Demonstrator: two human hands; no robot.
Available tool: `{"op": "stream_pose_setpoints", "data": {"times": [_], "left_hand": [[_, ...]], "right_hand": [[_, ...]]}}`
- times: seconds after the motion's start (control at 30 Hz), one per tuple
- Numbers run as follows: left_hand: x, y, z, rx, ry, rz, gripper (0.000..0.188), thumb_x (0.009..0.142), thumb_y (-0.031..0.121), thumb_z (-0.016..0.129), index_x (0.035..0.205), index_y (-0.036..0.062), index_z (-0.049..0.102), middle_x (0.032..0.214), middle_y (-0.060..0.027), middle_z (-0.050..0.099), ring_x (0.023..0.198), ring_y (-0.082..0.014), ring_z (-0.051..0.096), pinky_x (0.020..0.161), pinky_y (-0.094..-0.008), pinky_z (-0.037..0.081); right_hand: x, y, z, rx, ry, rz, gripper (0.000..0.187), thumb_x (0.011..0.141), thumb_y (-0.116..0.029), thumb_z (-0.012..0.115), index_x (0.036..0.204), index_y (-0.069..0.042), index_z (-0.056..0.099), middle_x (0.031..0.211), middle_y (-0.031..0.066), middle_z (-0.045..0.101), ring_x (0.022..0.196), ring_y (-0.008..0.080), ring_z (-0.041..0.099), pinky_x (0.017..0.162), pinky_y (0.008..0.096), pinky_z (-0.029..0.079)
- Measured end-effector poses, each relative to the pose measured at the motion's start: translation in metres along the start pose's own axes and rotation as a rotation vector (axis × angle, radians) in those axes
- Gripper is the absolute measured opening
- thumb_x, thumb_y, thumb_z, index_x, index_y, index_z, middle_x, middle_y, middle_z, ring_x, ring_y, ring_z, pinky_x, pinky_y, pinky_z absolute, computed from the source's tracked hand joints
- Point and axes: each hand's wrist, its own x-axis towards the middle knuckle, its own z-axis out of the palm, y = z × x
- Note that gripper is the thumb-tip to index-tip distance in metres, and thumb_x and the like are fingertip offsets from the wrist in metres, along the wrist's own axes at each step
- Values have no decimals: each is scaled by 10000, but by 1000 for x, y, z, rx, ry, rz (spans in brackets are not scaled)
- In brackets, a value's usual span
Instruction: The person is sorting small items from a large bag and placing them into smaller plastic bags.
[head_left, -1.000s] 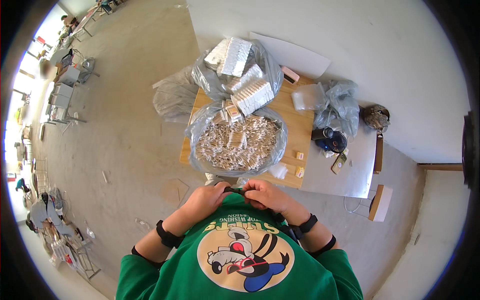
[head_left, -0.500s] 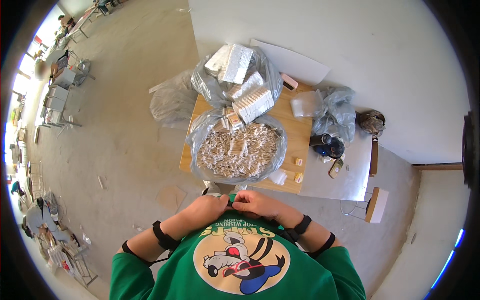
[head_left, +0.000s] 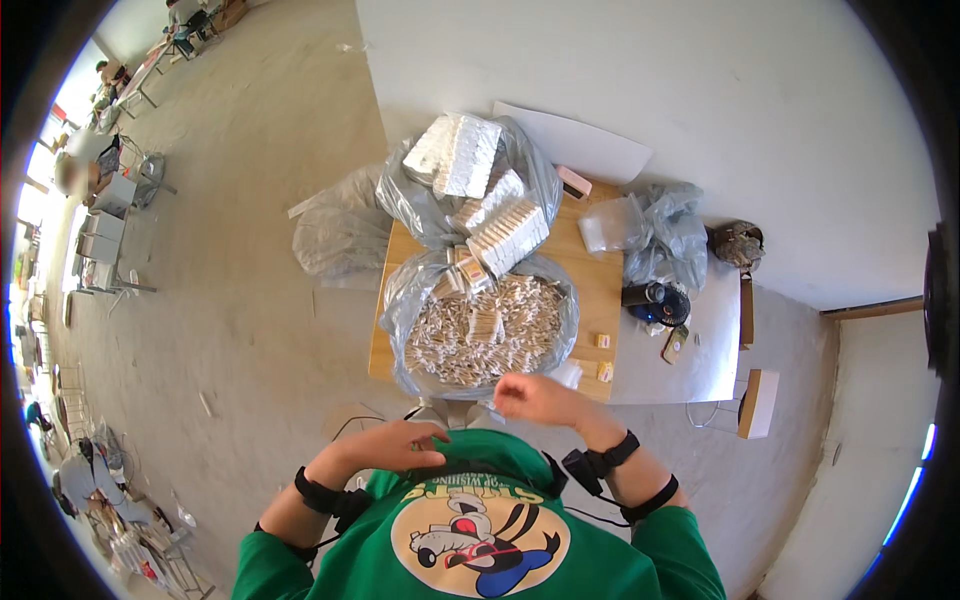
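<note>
The left hand point(head_left: 400, 445) and right hand point(head_left: 545, 400) were together at the front of the green shirt point(head_left: 640, 550) a moment ago — now they are apart. The left one is by the shirt, its fingers loosely open. The right one is now near the close edge of a grey bag point(head_left: 400, 312), fingers bent; I can't tell if it holds anything. The bag sits on the wooden table point(head_left: 597, 275), full of white-tipped sticks point(head_left: 485, 335) — just as before. Behind it are white packs point(head_left: 465, 160).
</note>
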Motion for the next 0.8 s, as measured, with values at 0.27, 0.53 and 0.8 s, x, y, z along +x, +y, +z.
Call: {"op": "stream_pose_setpoints", "data": {"times": [0.27,0.53,0.8], "left_hand": [[4,-99,-33,146,545,-301,294,820,238,576,981,-7,547,774,-194,618,736,-321,611,624,-374,470],[-9,-144,-25,6,619,-371,257,805,225,580,931,2,550,798,-198,613,774,-361,594,645,-409,463],[38,-142,-58,57,488,-286,269,829,247,551,950,7,549,784,-206,602,743,-377,577,632,-414,452]], "right_hand": [[162,156,-53,-103,379,127,274,850,-288,566,926,-24,556,722,96,606,664,214,592,630,347,479],[266,203,-36,-570,667,706,455,823,-389,568,1016,24,558,1078,182,535,1062,323,461,883,422,396],[249,204,-36,-399,794,618,320,735,-258,684,894,-7,567,881,161,587,807,302,566,690,391,464]]}}
